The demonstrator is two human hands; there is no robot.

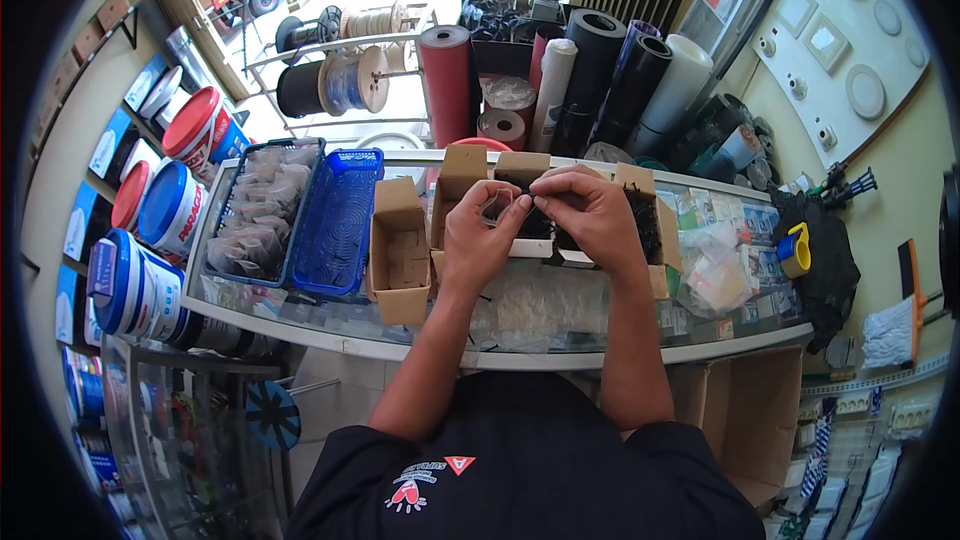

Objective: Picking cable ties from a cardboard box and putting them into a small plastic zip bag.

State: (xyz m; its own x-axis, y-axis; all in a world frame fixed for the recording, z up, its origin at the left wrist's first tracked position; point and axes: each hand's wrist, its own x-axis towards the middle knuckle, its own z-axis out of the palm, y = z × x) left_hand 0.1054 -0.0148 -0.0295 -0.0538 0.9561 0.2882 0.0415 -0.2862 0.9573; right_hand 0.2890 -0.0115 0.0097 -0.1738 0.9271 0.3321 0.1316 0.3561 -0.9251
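Note:
My left hand and my right hand meet above a row of cardboard boxes on the glass counter. Between my left fingers is a small clear plastic bag, pinched at its edge. The fingertips of my right hand touch it or a small dark item at its mouth; which one, I cannot tell. Under and beside my hands, open boxes hold black screws. An open cardboard box stands left of them. A few loose dark screws lie on the counter near its front edge.
At the left are a blue plastic basket and a dark basket of filled small bags. Plastic packets lie at the right. Rolls of sheeting stand behind the counter; paint buckets stand left.

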